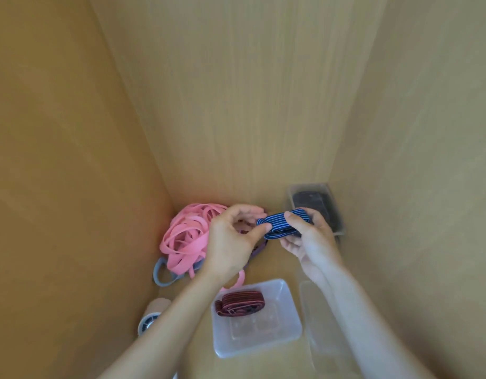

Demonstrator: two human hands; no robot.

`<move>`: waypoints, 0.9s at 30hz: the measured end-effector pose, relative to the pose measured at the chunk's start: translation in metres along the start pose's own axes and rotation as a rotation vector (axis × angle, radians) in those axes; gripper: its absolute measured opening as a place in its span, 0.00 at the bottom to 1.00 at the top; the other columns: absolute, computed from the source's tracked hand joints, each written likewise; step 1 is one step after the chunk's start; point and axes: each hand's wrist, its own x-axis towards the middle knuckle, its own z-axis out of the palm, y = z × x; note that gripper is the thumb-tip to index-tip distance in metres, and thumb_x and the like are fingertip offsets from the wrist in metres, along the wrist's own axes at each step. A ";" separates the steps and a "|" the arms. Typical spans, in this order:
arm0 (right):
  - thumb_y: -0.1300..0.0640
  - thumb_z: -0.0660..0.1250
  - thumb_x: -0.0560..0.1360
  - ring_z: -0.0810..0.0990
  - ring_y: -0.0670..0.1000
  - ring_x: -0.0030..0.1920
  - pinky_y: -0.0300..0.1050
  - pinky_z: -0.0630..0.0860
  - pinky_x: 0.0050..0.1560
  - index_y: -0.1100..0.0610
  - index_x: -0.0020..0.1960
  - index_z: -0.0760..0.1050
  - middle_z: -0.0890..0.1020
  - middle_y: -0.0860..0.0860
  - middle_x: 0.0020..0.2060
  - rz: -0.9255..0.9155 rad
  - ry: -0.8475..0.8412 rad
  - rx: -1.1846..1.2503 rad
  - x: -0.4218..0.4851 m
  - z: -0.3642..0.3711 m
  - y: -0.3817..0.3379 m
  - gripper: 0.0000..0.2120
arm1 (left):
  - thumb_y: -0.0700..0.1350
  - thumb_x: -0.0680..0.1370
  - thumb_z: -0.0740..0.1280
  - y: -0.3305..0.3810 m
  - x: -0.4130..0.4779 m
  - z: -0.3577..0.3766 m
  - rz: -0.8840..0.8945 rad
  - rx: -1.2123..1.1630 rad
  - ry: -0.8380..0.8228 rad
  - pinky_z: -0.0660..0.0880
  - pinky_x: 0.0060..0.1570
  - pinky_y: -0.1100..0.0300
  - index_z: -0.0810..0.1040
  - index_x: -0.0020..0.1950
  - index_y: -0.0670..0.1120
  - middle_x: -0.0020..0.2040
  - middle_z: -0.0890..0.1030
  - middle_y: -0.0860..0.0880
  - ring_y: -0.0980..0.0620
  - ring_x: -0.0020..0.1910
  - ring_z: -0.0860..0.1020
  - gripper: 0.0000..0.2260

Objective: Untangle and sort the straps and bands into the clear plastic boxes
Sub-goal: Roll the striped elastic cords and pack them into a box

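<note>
Wooden surface [277, 258], boxed in by wooden panels on three sides, carries everything

Pink band tangle [185, 236]: largest item, back-left corner against the left panel. Many loose loops, crossed over one another; a grey band [161, 274] and a purple strap [259, 248] lie partly under it. Judged soft, light and stretchy; pulling one loop will likely drag the rest, so take a single outer loop and feed it out slowly

Clear boxes: one at the front centre [284, 321] holds a folded dark red strap [240, 300]; another [322, 321] just to its right looks empty, edges hard to make out; a third [317, 203] in the back-right corner holds something dark, not identifiable

Tape roll [151, 318] near the front-left, partly behind the left forearm

Blue striped strap [284, 224]: held above the surface between both hands, folded into a flat bundle of several layers. Woven, limp, light; likely to spring open if released, so pinch across all layers at mid-bundle

Left hand [230, 242]: thumb and fingertips pinching the bundle's left end. Right hand [308, 236]: thumb on top, fingers beneath, gripping the right end
</note>
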 end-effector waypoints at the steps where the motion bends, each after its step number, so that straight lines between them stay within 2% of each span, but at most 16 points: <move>1: 0.61 0.71 0.78 0.82 0.55 0.40 0.45 0.77 0.40 0.54 0.55 0.71 0.82 0.56 0.47 0.021 -0.014 0.013 -0.003 0.000 0.005 0.10 | 0.34 0.70 0.78 -0.003 -0.005 -0.003 -0.033 -0.066 0.012 0.80 0.48 0.60 0.83 0.47 0.48 0.45 0.87 0.50 0.54 0.44 0.83 0.13; 3: 0.61 0.70 0.77 0.82 0.57 0.42 0.44 0.77 0.40 0.55 0.55 0.71 0.82 0.56 0.46 0.063 -0.039 0.019 -0.009 -0.001 0.014 0.10 | 0.32 0.68 0.78 -0.008 -0.016 -0.010 -0.094 -0.173 0.047 0.80 0.46 0.62 0.82 0.47 0.44 0.44 0.87 0.48 0.53 0.42 0.83 0.13; 6: 0.60 0.70 0.78 0.82 0.57 0.42 0.45 0.77 0.40 0.57 0.56 0.71 0.83 0.56 0.44 0.116 -0.052 -0.046 -0.018 -0.001 0.025 0.10 | 0.32 0.69 0.78 -0.017 -0.035 -0.018 -0.134 -0.183 0.099 0.78 0.41 0.65 0.82 0.40 0.41 0.43 0.86 0.47 0.54 0.41 0.84 0.08; 9: 0.60 0.69 0.79 0.83 0.56 0.41 0.46 0.77 0.40 0.58 0.54 0.71 0.84 0.57 0.43 0.150 -0.041 -0.141 -0.025 0.000 0.038 0.08 | 0.35 0.71 0.77 -0.027 -0.054 -0.023 -0.143 -0.115 0.132 0.79 0.47 0.60 0.85 0.39 0.44 0.45 0.86 0.48 0.51 0.43 0.84 0.06; 11: 0.60 0.68 0.80 0.84 0.57 0.40 0.46 0.78 0.38 0.58 0.52 0.72 0.85 0.57 0.43 0.174 -0.044 -0.171 -0.030 0.002 0.048 0.05 | 0.35 0.72 0.76 -0.030 -0.065 -0.026 -0.155 -0.104 0.152 0.80 0.46 0.57 0.85 0.41 0.44 0.45 0.87 0.49 0.48 0.41 0.84 0.05; 13: 0.59 0.68 0.80 0.85 0.57 0.40 0.47 0.78 0.38 0.58 0.52 0.73 0.85 0.57 0.43 0.206 -0.051 -0.187 -0.033 0.001 0.057 0.04 | 0.35 0.71 0.77 -0.031 -0.075 -0.027 -0.155 -0.081 0.157 0.81 0.45 0.59 0.85 0.42 0.43 0.46 0.87 0.50 0.50 0.41 0.85 0.05; 16: 0.57 0.67 0.81 0.85 0.57 0.40 0.47 0.78 0.38 0.59 0.55 0.73 0.85 0.60 0.48 0.237 -0.076 -0.223 -0.034 -0.007 0.064 0.07 | 0.35 0.69 0.79 -0.032 -0.089 -0.026 -0.138 0.015 0.146 0.78 0.49 0.67 0.84 0.45 0.43 0.49 0.87 0.52 0.56 0.47 0.85 0.09; 20: 0.58 0.67 0.80 0.85 0.58 0.45 0.45 0.80 0.36 0.61 0.54 0.73 0.83 0.62 0.51 0.238 -0.130 -0.294 -0.038 -0.019 0.074 0.07 | 0.34 0.69 0.79 -0.030 -0.107 -0.022 -0.155 0.147 0.171 0.79 0.47 0.66 0.82 0.42 0.45 0.44 0.86 0.58 0.59 0.43 0.85 0.10; 23: 0.60 0.67 0.80 0.84 0.59 0.49 0.47 0.81 0.40 0.61 0.54 0.72 0.81 0.64 0.54 0.225 -0.224 -0.305 -0.038 -0.033 0.084 0.06 | 0.35 0.69 0.79 -0.027 -0.119 -0.024 -0.195 0.228 0.161 0.78 0.45 0.68 0.82 0.40 0.47 0.41 0.85 0.61 0.61 0.42 0.84 0.10; 27: 0.57 0.60 0.69 0.82 0.54 0.55 0.50 0.80 0.55 0.57 0.55 0.76 0.79 0.62 0.59 0.155 -0.441 -0.392 -0.041 -0.053 0.093 0.16 | 0.34 0.69 0.79 -0.035 -0.131 -0.037 -0.252 0.261 0.174 0.79 0.51 0.66 0.82 0.40 0.47 0.43 0.86 0.59 0.59 0.45 0.85 0.10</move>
